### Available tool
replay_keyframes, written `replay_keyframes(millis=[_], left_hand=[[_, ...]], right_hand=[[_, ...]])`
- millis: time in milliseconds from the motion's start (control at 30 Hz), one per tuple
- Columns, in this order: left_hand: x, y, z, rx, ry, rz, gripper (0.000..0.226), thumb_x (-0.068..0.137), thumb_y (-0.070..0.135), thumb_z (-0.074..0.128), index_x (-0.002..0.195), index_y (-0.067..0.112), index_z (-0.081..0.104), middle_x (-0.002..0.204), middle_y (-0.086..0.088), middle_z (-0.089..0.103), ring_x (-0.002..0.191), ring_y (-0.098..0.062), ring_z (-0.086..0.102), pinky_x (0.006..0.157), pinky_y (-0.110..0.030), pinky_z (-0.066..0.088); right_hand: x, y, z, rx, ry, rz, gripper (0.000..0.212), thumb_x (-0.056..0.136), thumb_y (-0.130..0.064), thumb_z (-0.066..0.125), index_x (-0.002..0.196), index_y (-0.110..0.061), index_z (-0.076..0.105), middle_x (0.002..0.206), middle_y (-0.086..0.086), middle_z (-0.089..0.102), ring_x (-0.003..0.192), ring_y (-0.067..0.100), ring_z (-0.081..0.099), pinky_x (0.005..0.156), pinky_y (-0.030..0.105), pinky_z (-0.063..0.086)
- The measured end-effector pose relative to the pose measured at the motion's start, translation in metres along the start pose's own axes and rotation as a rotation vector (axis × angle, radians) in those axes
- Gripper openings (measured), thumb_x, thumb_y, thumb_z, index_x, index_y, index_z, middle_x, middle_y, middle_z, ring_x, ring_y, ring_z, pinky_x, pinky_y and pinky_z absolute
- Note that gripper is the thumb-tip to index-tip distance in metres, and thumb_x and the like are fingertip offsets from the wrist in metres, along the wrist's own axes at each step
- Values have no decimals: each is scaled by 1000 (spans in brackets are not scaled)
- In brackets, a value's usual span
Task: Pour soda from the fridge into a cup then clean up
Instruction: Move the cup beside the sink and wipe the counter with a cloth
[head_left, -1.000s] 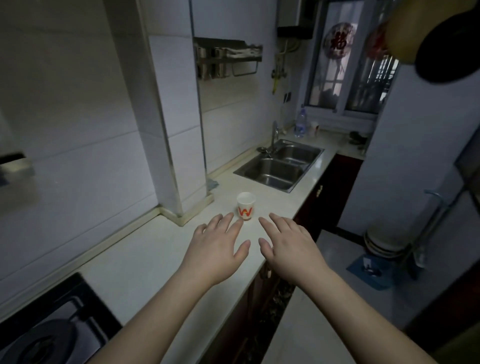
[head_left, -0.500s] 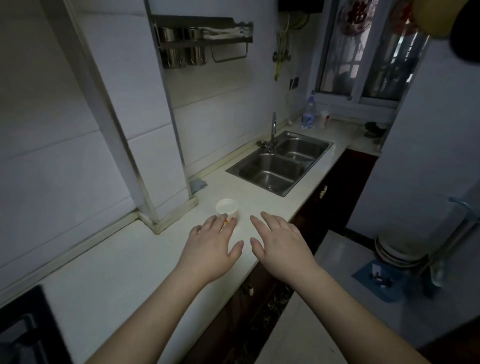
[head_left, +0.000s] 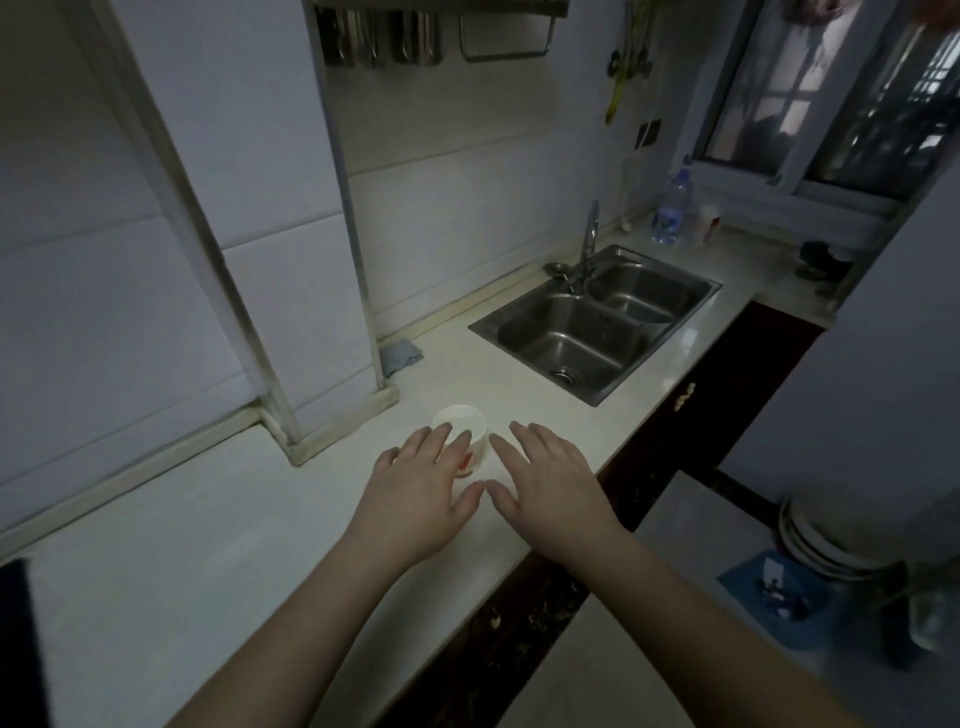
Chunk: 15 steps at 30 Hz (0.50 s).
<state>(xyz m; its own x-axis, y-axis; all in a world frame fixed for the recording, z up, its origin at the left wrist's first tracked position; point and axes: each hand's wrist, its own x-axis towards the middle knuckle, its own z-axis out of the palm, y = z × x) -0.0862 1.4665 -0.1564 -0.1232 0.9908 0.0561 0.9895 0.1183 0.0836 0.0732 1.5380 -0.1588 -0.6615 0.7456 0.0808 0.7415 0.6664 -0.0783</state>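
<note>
Left hand (head_left: 415, 499) and right hand (head_left: 550, 488), fingers (head_left: 441, 441) spread, hovering beside paper cup (head_left: 465, 423) on pale surface (head_left: 208, 545).

The left hand (head_left: 415, 493) covers the near side of the cup (head_left: 465, 421), hiding most of its red mark. Whether the fingers touch the cup cannot be told. The rack (head_left: 436, 31) is cut by the top edge. The bottle (head_left: 670, 208) label is too small to read.

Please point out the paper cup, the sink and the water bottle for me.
paper cup (head_left: 470, 417): head view, on the white rim at its far side.
sink (head_left: 571, 338): head view, on the near basin's wall.
water bottle (head_left: 671, 210): head view, on the clear body.
</note>
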Motion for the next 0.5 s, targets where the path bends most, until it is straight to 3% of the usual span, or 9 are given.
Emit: replay_keyframes(millis=[100, 233, 500], left_hand=[[21, -15, 5, -49, 7, -40, 67, 93, 61, 22, 152, 29, 20, 159, 4, 22, 145, -16, 20, 113, -38, 25], [43, -33, 15, -60, -23, -102, 89, 75, 67, -2, 152, 27, 20, 159, 2, 22, 145, -18, 21, 114, -38, 25], [73, -46, 52, -119, -58, -227, 87, 78, 67, 3, 152, 26, 21, 159, 1, 24, 145, -18, 23, 113, -38, 26]], right_hand=[[29, 5, 7, -22, -24, 2, 59, 89, -55, 31, 130, -19, 55, 136, 10, 55, 128, 30, 49, 105, 46, 37], [64, 13, 21, 5, -25, -38, 60, 90, -54, 32, 139, -20, 44, 146, 10, 43, 136, 30, 38, 111, 44, 27], [127, 37, 59, 136, -78, -185, 78, 84, -67, 21, 142, -18, 40, 147, 12, 42, 136, 32, 39, 110, 45, 29]])
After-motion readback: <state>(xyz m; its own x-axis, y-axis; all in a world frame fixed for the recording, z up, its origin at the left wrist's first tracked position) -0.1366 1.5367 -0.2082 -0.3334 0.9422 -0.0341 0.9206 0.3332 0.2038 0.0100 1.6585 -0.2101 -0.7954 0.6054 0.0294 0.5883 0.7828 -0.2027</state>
